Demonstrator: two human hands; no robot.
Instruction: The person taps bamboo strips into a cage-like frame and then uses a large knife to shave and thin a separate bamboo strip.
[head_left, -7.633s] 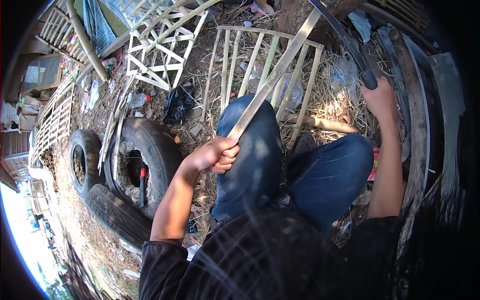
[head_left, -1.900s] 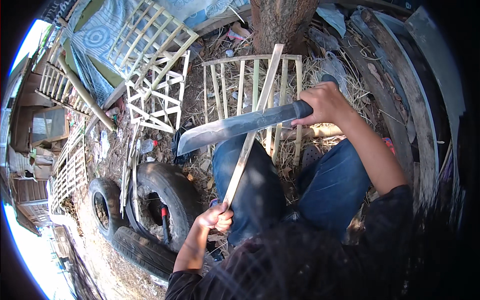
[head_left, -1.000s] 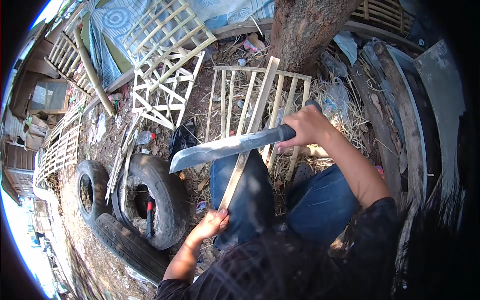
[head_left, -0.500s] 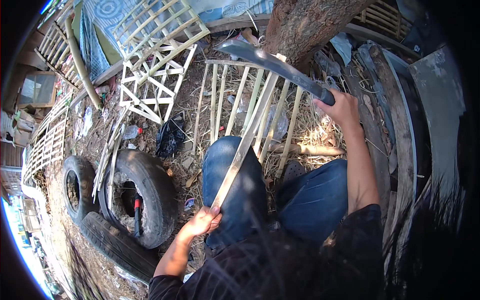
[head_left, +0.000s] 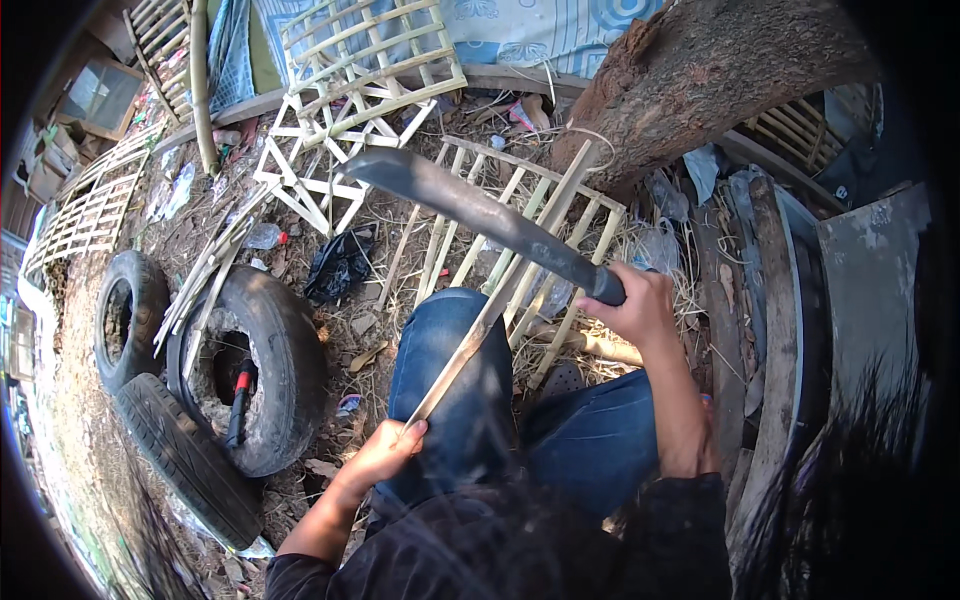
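Observation:
My left hand (head_left: 385, 452) is closed round the near end of a long bamboo strip (head_left: 462, 358). The strip slants up and away across my left knee, its far end by the tree trunk. In my right hand (head_left: 640, 308) is the dark handle of a machete (head_left: 470, 212). Its broad blade points to the far left and crosses over the strip beyond the knee; whether the edge touches it I cannot tell. A thin pale loop (head_left: 604, 145) curls at the strip's far end. Under the strip, a bamboo lattice frame (head_left: 500, 165) lies on the ground.
More bamboo lattices (head_left: 440, 75) rest one over another at the far side. Old tyres (head_left: 290, 370) lie to my left; a red-and-black handle (head_left: 241, 385) stands inside one. A tree trunk (head_left: 690, 95) rises ahead. Planks (head_left: 785, 330) and a grey board (head_left: 875, 300) flank my right.
My right hand has brought the machete nearer to me, so the blade now crosses the strip farther from its far end. My left hand keeps its hold. The whole view has shifted.

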